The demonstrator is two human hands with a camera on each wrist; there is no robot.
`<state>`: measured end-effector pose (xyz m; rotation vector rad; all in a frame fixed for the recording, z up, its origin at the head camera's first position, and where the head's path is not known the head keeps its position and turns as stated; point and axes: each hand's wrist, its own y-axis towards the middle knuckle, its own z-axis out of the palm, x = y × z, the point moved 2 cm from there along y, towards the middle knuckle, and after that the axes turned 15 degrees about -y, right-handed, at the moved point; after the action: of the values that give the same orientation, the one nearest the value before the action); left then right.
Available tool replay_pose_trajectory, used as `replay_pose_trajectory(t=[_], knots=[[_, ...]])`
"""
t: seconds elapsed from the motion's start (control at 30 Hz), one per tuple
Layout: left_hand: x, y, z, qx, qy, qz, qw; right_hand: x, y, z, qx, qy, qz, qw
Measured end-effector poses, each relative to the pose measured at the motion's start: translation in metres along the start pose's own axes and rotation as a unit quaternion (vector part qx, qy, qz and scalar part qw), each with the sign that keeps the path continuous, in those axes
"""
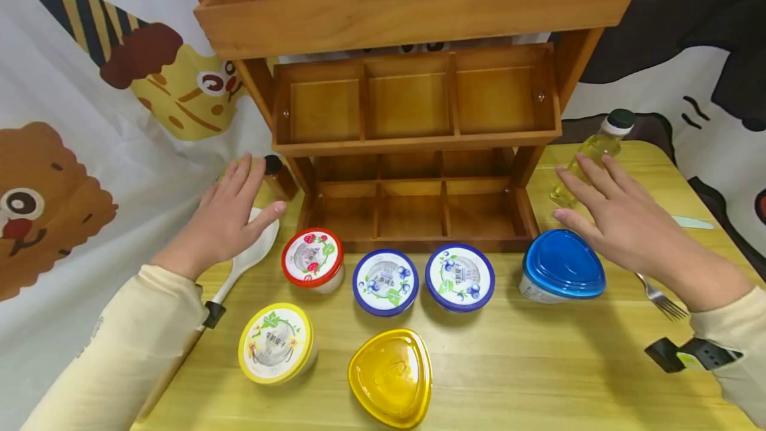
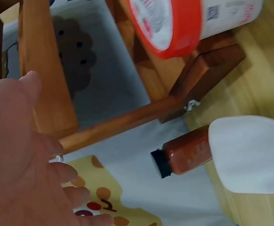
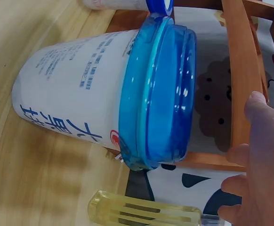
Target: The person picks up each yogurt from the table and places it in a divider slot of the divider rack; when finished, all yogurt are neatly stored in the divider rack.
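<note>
My left hand (image 1: 218, 221) hovers with straight fingers above a white spoon (image 1: 256, 248), near a dark-capped brown bottle (image 1: 281, 179). My right hand (image 1: 622, 218), fingers also extended, is over the table's right side. It partly covers an oil bottle (image 1: 598, 145) and is near a blue-lidded tub (image 1: 564, 265). Neither hand holds anything. Between them stand a red-lidded cup (image 1: 312, 259) and two blue-rimmed cups (image 1: 385, 283) in a row. Closer to me are a yellow-rimmed cup (image 1: 276, 343) and a tub with a golden, rounded-triangular lid (image 1: 391, 378).
A tiered wooden rack (image 1: 419, 18) with divided compartments rises behind the cups. On the right lie a fork (image 1: 661, 299) and a pale blade-like utensil (image 1: 693, 223), partly hidden. A cartoon-printed cloth (image 1: 90, 171) hangs behind the table (image 1: 497, 364).
</note>
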<state>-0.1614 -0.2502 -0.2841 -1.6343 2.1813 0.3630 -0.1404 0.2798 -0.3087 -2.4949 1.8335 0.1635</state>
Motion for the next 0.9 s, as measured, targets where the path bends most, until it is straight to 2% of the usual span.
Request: replay_pose_trajectory(t=[0.13, 0.27, 0.37, 0.5, 0.63, 0.73, 0.9], knots=[[0.002, 0.008, -0.011, -0.018, -0.055, 0.011, 0.9982, 0.000, -0.007, -0.001, -0.011, 0.003, 0.000, 0.9999], [0.006, 0.016, -0.026, -0.037, -0.135, 0.019, 0.9900, 0.003, -0.014, -0.003, -0.015, -0.001, -0.005, 0.9999], [0.008, 0.022, -0.037, -0.046, -0.207, 0.001, 0.9772, 0.005, -0.019, -0.003, -0.019, -0.001, -0.007, 0.9998], [0.012, 0.028, -0.044, -0.078, -0.292, -0.024, 0.9530, 0.007, -0.026, -0.001, -0.026, 0.004, -0.001, 0.9997], [0.012, 0.032, -0.047, -0.109, -0.329, -0.034, 0.9375, 0.008, -0.031, 0.002, -0.026, 0.007, 0.008, 0.9996], [0.010, 0.039, -0.045, -0.122, -0.352, -0.030, 0.9275, 0.008, -0.034, 0.004, -0.022, 0.009, 0.015, 0.9996], [0.006, 0.056, -0.041, -0.155, -0.402, -0.017, 0.9023, 0.007, -0.038, 0.008, -0.012, 0.017, 0.019, 0.9996]])
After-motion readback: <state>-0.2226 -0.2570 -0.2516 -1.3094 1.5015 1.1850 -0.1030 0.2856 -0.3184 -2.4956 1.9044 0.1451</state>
